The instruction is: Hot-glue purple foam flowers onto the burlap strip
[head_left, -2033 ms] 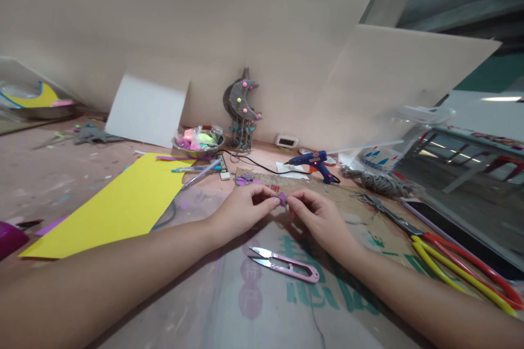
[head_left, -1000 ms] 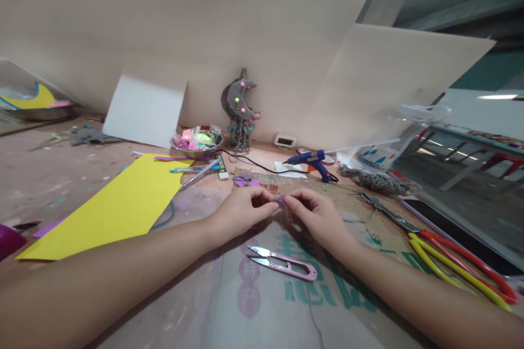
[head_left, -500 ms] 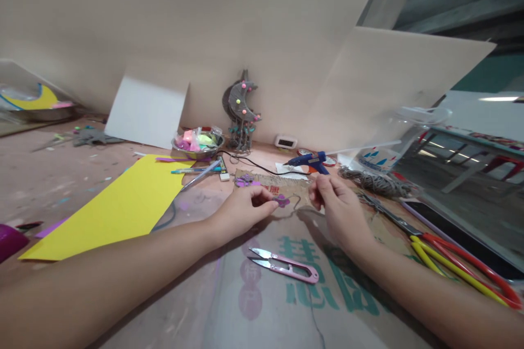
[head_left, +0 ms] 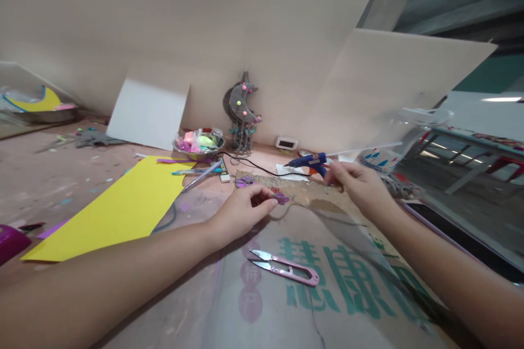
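Between thumb and fingertips, my left hand (head_left: 248, 206) pinches a small purple flower (head_left: 280, 198) above the plastic-covered cardboard. A thin grey string (head_left: 338, 218) runs rightward from near the flower. My right hand (head_left: 360, 184) is raised at the handle of a blue glue gun (head_left: 307, 161); its fingers are curled, and whether they grip the handle is unclear. Pink thread snips (head_left: 292, 270) lie with blades parted in front of the hands. Another purple flower (head_left: 245, 181) rests just beyond my left hand.
Yellow paper (head_left: 110, 207) and pens (head_left: 200, 174) lie on the left. Behind stand a bowl of coloured clay (head_left: 198, 142), a decorated grey moon (head_left: 241, 103) and a small white clock (head_left: 286, 143). At right are a phone (head_left: 462, 240) and a grey yarn bundle (head_left: 399, 185). The glue gun's black cord trails left.
My right hand has moved right and away from me, up to the glue gun's handle. The string now stretches out to the right. My right arm now covers the red-and-yellow scissors.
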`<state>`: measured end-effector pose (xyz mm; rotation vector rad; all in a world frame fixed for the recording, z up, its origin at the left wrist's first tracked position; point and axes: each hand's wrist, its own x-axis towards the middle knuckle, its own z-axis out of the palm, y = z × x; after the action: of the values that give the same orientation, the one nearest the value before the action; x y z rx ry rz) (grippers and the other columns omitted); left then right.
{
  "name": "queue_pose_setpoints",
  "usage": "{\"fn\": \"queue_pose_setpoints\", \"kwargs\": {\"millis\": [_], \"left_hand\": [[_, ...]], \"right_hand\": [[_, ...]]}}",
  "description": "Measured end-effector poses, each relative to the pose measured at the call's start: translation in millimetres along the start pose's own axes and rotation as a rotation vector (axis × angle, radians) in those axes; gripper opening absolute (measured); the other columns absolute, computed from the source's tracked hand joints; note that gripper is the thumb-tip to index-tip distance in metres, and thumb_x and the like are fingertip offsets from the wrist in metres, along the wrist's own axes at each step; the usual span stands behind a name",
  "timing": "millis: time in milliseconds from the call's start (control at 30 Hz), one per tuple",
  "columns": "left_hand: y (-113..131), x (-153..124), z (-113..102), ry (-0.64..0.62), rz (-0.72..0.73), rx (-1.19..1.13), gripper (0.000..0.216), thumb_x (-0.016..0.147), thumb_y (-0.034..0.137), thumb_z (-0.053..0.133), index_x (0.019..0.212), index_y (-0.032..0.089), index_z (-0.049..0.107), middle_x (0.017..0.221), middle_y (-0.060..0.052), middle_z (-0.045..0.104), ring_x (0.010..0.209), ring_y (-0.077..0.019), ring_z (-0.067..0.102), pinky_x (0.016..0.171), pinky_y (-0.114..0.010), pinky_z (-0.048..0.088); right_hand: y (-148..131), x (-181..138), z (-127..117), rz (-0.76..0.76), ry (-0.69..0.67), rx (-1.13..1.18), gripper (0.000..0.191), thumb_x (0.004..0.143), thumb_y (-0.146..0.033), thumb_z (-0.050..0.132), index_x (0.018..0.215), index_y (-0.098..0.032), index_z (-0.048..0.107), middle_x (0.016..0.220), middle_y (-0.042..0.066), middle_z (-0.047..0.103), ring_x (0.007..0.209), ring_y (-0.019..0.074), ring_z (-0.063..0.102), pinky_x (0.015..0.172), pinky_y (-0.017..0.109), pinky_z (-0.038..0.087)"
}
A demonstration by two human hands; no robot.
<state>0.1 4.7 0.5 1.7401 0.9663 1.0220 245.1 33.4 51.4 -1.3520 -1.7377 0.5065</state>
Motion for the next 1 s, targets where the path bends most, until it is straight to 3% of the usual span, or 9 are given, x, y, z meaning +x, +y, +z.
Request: {"fn": "queue_pose_setpoints", "kwargs": {"millis": [33, 100, 167, 300, 433, 533, 633, 800, 1000], "left_hand": [[1, 0, 0, 0.002, 0.007, 0.002, 0.017, 0.079, 0.032, 0.051, 0.082, 0.016, 0.057, 0.077, 0.000, 0.059, 0.070, -0.0112, 0.052, 0.062, -0.021, 0.040], [1, 0, 0, 0.011, 0.016, 0.004, 0.016, 0.079, 0.031, 0.051, 0.081, 0.016, 0.056, 0.076, 0.001, 0.058, 0.070, -0.0110, 0.053, 0.063, -0.021, 0.040], [0, 2, 0, 0.023, 0.018, -0.003, 0.015, 0.079, 0.030, 0.051, 0.080, 0.016, 0.055, 0.074, 0.001, 0.057, 0.069, -0.0110, 0.053, 0.062, -0.021, 0.040], [-6, 6, 1, 0.069, -0.042, -0.080, 0.017, 0.079, 0.033, 0.052, 0.082, 0.016, 0.055, 0.072, -0.001, 0.059, 0.068, -0.0125, 0.056, 0.061, -0.022, 0.041], [-5, 7, 1, 0.043, -0.108, -0.349, 0.022, 0.081, 0.037, 0.050, 0.088, 0.016, 0.049, 0.082, -0.004, 0.062, 0.065, -0.0125, 0.061, 0.059, -0.023, 0.045], [2, 4, 1, -0.127, -0.146, -0.555, 0.022, 0.082, 0.037, 0.050, 0.089, 0.017, 0.043, 0.092, -0.007, 0.063, 0.063, -0.0128, 0.062, 0.055, -0.024, 0.046], [5, 2, 2, -0.295, -0.193, -0.643, 0.025, 0.082, 0.040, 0.050, 0.085, 0.017, 0.040, 0.078, -0.006, 0.063, 0.059, -0.0131, 0.062, 0.053, -0.022, 0.044], [-2, 2, 5, -0.190, -0.196, -0.616, 0.025, 0.079, 0.041, 0.052, 0.083, 0.019, 0.040, 0.056, 0.004, 0.054, 0.044, -0.0090, 0.051, 0.046, -0.021, 0.042], [-5, 3, 5, -0.179, -0.209, -0.576, 0.022, 0.081, 0.039, 0.049, 0.083, 0.019, 0.040, 0.053, 0.005, 0.052, 0.040, -0.0079, 0.048, 0.042, -0.019, 0.040]], "right_hand": [[-3, -4, 6, 0.011, -0.107, 0.006, 0.029, 0.078, -0.044, 0.053, 0.081, -0.017, 0.062, 0.075, 0.004, 0.062, 0.048, 0.0078, 0.043, 0.048, 0.025, 0.038], [-11, -14, 19, 0.046, -0.294, 0.078, 0.045, 0.075, -0.040, 0.058, 0.116, -0.022, 0.050, 0.105, 0.007, 0.060, 0.051, 0.0079, 0.049, 0.050, 0.026, 0.044], [-17, -23, 28, 0.066, -0.420, 0.040, 0.058, 0.074, -0.035, 0.059, 0.127, -0.023, 0.040, 0.111, 0.008, 0.058, 0.058, 0.0102, 0.055, 0.055, 0.028, 0.047], [-24, -32, 35, 0.088, -0.522, -0.091, 0.031, 0.074, -0.032, 0.058, 0.102, -0.018, 0.061, 0.085, 0.005, 0.066, 0.074, 0.0168, 0.060, 0.067, 0.029, 0.047], [-24, -36, 39, 0.168, -0.608, -0.029, 0.020, 0.076, -0.034, 0.055, 0.083, -0.018, 0.063, 0.067, 0.001, 0.063, 0.060, 0.0138, 0.057, 0.055, 0.025, 0.043], [-22, -41, 47, 0.208, -0.616, 0.063, 0.020, 0.078, -0.036, 0.053, 0.077, -0.017, 0.061, 0.055, -0.003, 0.055, 0.047, 0.0087, 0.047, 0.044, 0.020, 0.035], [-19, -42, 51, 0.233, -0.628, 0.170, 0.019, 0.078, -0.035, 0.053, 0.084, -0.018, 0.059, 0.055, -0.005, 0.053, 0.042, 0.0062, 0.042, 0.040, 0.019, 0.031], [-10, -29, 42, 0.304, -0.586, 0.163, 0.032, 0.076, -0.027, 0.052, 0.107, -0.018, 0.050, 0.075, 0.002, 0.063, 0.042, 0.0071, 0.049, 0.038, 0.019, 0.036], [-4, -18, 31, 0.166, -0.359, -0.042, 0.025, 0.081, -0.035, 0.046, 0.089, -0.015, 0.058, 0.056, -0.002, 0.054, 0.039, 0.0075, 0.042, 0.038, 0.021, 0.033]]}}
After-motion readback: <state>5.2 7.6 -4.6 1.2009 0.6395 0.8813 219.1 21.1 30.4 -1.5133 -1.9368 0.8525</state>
